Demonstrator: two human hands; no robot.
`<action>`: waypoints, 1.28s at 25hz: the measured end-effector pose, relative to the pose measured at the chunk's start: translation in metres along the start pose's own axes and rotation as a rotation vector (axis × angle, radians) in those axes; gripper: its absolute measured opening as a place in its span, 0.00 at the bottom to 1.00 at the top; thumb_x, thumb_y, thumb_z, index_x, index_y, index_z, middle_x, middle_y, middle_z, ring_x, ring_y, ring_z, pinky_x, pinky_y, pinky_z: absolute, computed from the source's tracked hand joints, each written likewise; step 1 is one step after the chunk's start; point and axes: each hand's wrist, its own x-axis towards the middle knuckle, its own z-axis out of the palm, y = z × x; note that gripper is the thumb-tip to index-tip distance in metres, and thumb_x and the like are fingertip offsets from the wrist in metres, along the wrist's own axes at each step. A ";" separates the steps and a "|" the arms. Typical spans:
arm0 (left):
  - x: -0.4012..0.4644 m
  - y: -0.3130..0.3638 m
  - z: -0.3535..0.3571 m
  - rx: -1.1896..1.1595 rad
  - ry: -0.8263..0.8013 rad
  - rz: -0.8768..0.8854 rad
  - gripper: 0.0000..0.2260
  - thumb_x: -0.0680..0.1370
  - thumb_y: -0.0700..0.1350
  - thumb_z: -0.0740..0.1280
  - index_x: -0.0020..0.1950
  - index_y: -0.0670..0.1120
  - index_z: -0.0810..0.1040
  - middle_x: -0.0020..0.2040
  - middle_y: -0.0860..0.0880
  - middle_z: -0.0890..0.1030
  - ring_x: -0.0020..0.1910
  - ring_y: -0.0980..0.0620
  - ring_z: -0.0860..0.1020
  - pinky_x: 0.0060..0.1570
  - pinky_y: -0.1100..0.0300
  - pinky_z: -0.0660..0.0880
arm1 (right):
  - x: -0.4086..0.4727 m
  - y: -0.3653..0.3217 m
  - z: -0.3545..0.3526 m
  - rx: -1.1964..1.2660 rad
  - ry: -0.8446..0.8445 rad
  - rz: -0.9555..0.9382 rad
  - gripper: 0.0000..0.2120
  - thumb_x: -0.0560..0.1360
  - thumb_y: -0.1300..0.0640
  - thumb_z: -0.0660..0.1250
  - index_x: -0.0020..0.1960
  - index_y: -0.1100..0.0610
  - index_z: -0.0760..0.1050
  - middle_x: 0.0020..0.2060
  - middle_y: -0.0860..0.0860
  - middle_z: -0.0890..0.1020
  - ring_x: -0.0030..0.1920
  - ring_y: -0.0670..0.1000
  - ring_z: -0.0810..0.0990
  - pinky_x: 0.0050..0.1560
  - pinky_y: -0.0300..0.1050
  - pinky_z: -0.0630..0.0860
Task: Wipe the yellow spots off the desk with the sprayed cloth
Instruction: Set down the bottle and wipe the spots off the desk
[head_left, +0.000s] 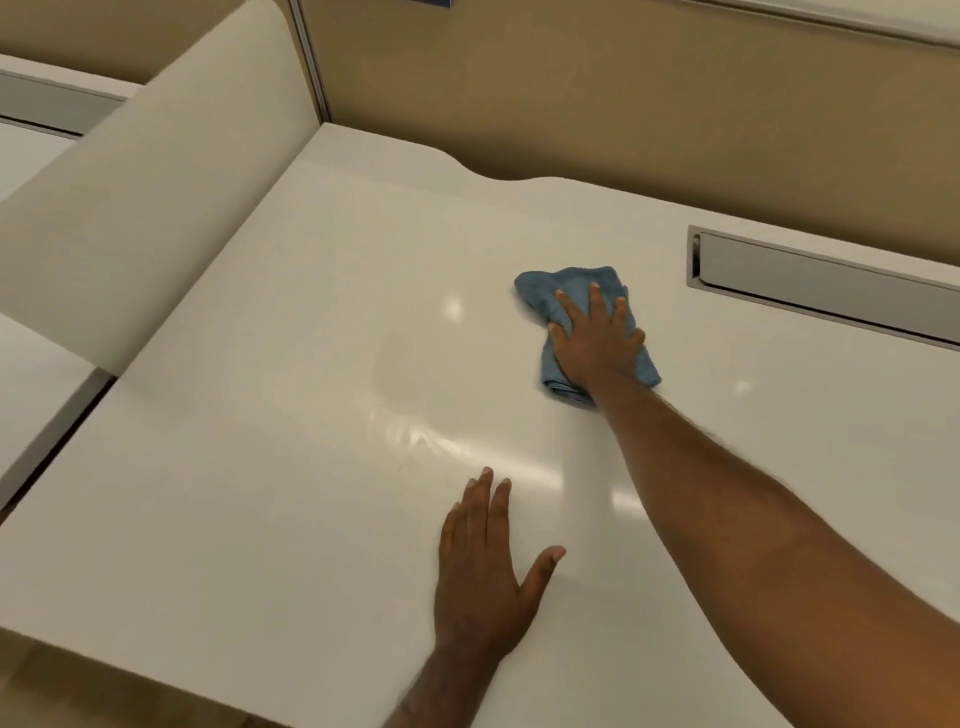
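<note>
Recessed grey tray (831, 283) set into the white bench (260, 519), far right; contents can't be made out. Right hand (597, 345), arm outstretched, fingers spread, presses flat on the crumpled blue cloth (561, 291) mid-bench. Left hand (480, 571) lies palm-down, open, on the near bench, holding nothing.

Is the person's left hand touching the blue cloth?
Apart. The head view shows the left hand flat on the desk, with bare white surface between it and the blue cloth under the right hand.
</note>
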 end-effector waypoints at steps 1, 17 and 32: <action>0.000 0.000 -0.001 0.011 0.000 0.010 0.36 0.77 0.69 0.51 0.77 0.48 0.56 0.78 0.52 0.52 0.77 0.54 0.50 0.74 0.54 0.48 | -0.006 0.022 -0.003 0.015 0.016 0.054 0.25 0.80 0.39 0.49 0.76 0.36 0.48 0.79 0.49 0.47 0.78 0.61 0.46 0.71 0.70 0.52; -0.001 0.004 -0.002 0.019 0.001 0.048 0.39 0.74 0.72 0.43 0.76 0.47 0.60 0.78 0.50 0.58 0.77 0.54 0.51 0.75 0.54 0.46 | -0.256 0.245 0.021 -0.003 0.252 0.539 0.29 0.78 0.44 0.56 0.77 0.44 0.53 0.76 0.58 0.61 0.73 0.66 0.61 0.61 0.71 0.67; 0.009 -0.038 -0.037 0.028 0.077 -0.011 0.39 0.73 0.73 0.46 0.75 0.48 0.59 0.78 0.50 0.59 0.77 0.53 0.52 0.75 0.50 0.46 | -0.276 0.127 0.042 -0.031 0.275 0.169 0.32 0.78 0.37 0.38 0.74 0.49 0.62 0.71 0.60 0.70 0.68 0.67 0.68 0.57 0.67 0.71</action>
